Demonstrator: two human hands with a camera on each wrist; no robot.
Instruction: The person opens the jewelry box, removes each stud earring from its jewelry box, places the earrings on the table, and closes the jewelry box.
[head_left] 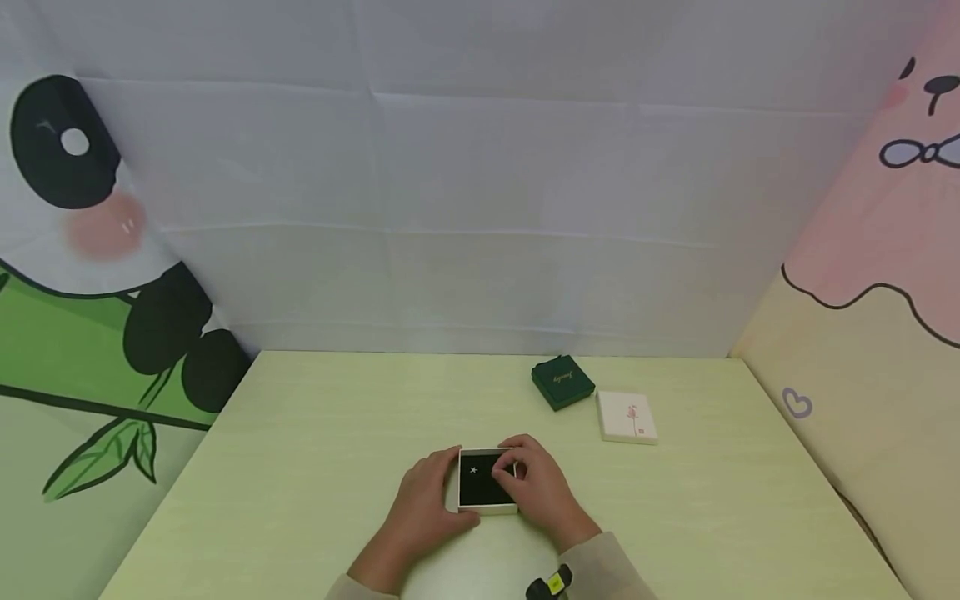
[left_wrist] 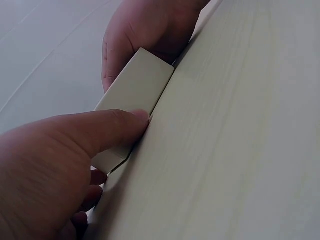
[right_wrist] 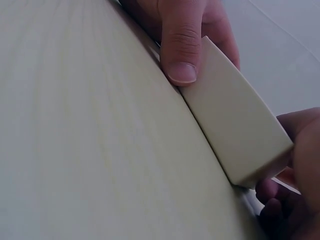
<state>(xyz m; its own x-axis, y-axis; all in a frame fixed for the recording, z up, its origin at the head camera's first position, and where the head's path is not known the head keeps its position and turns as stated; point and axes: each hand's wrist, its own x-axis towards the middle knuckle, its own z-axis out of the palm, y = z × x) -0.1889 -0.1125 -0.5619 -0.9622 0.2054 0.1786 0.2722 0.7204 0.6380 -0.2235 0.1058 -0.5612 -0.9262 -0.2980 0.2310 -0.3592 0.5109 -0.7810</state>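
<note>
A small white open box (head_left: pixel 487 511) with a black insert (head_left: pixel 480 492) lies on the table between my hands. On the left part of the insert sits a small silver star-shaped piece (head_left: pixel 474 470). My left hand (head_left: pixel 427 504) grips the box's left end, thumb along the near side (left_wrist: pixel 135 92) and fingers at the far corner. My right hand (head_left: pixel 542 487) is at the right end, its thumb and forefinger brought together over the insert. I cannot tell whether a small thing is pinched there. Its other fingers curl behind the box's right edge.
Farther back on the table (head_left: pixel 337 433) lies a dark green box (head_left: pixel 562 382) with gold lettering. Beside it is a white lid (head_left: pixel 627 417) with a pink flower print. A pale cloth wall (head_left: pixel 465 208) stands behind the table, with printed panels at both sides.
</note>
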